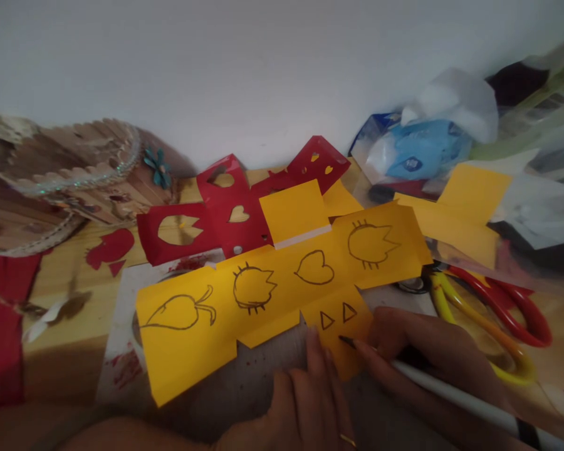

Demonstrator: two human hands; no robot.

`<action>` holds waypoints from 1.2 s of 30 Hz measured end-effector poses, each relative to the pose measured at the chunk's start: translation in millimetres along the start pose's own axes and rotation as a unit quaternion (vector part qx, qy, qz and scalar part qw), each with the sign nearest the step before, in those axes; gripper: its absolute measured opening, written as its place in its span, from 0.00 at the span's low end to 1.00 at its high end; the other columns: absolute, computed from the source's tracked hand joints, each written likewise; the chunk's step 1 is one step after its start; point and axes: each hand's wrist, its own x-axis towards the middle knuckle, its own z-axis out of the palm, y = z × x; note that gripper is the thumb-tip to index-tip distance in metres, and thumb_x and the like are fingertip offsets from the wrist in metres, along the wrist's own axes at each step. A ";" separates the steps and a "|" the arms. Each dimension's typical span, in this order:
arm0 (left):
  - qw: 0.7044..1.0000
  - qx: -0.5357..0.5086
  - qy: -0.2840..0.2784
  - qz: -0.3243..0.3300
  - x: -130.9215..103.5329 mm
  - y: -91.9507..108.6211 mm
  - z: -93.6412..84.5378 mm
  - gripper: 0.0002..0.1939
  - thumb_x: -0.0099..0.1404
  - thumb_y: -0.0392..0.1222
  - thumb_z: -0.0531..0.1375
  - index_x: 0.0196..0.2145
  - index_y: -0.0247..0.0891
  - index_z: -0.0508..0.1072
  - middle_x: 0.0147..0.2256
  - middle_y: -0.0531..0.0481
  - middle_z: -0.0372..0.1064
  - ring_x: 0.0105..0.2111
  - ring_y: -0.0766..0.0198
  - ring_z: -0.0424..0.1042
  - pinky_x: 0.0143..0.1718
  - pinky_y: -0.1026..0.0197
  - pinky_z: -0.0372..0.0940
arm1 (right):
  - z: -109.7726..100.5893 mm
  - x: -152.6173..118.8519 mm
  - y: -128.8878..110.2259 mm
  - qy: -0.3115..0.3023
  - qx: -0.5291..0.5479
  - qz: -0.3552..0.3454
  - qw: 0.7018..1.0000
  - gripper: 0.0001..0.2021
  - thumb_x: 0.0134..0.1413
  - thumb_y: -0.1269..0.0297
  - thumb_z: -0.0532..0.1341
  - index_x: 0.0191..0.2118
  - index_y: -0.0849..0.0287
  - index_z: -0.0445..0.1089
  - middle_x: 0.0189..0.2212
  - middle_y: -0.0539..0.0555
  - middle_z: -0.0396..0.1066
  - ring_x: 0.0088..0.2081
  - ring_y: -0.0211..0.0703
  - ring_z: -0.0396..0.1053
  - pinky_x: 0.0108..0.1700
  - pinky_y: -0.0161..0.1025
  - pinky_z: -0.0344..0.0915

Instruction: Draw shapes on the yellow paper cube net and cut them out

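A yellow paper cut-out (188,357), shaped like an unfolded box, lies tilted across a grey board (258,369). Dark outlines are drawn on it: a radish-like shape, two spiky fish-like shapes, a heart and two small triangles. My left hand (296,401) rests with fingers stretched out, their tips on the lower flap beside the triangles. In my right hand (437,344) is a white pencil (451,391) with a dark tip. The tip touches the flap just below the triangles, and the right fingers are closed around the pencil.
Red paper (216,232) with cut-out holes lies behind, partly under a yellow piece (294,213). Red-and-yellow-handled scissors (521,313) lie at right, near yellow scraps (474,194) and a blue packet (423,150). A wooden-stick basket (75,169) stands left, near a red fish cut-out (113,247).
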 end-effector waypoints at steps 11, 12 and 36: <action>1.000 0.005 0.004 0.004 1.0 -2.3 -0.7 0.14 0.70 0.35 0.51 0.37 0.30 0.77 0.34 0.48 0.78 0.22 0.71 0.70 0.23 0.70 0.63 | 1.2 -0.3 1.8 0.019 -0.010 -0.003 1.000 0.14 0.55 0.71 0.58 0.23 0.54 0.53 0.16 0.42 0.58 0.16 0.31 0.56 0.17 0.28 0.53; 1.000 0.005 0.003 0.005 1.0 -2.6 -0.9 0.14 0.69 0.35 0.51 0.37 0.30 0.76 0.34 0.48 0.78 0.22 0.70 0.70 0.22 0.70 0.63 | 1.3 -0.8 1.6 0.021 -0.007 -0.002 1.000 0.14 0.56 0.70 0.58 0.24 0.53 0.53 0.16 0.42 0.58 0.16 0.32 0.56 0.17 0.29 0.54; 1.000 -0.002 -0.007 -0.001 0.5 0.3 -0.6 0.17 0.69 0.34 0.48 0.38 0.27 0.76 0.35 0.44 0.77 0.23 0.69 0.70 0.24 0.69 0.64 | -0.7 4.0 -1.9 -0.022 -0.004 -0.014 1.000 0.14 0.55 0.71 0.57 0.22 0.55 0.53 0.16 0.42 0.57 0.16 0.30 0.55 0.18 0.28 0.52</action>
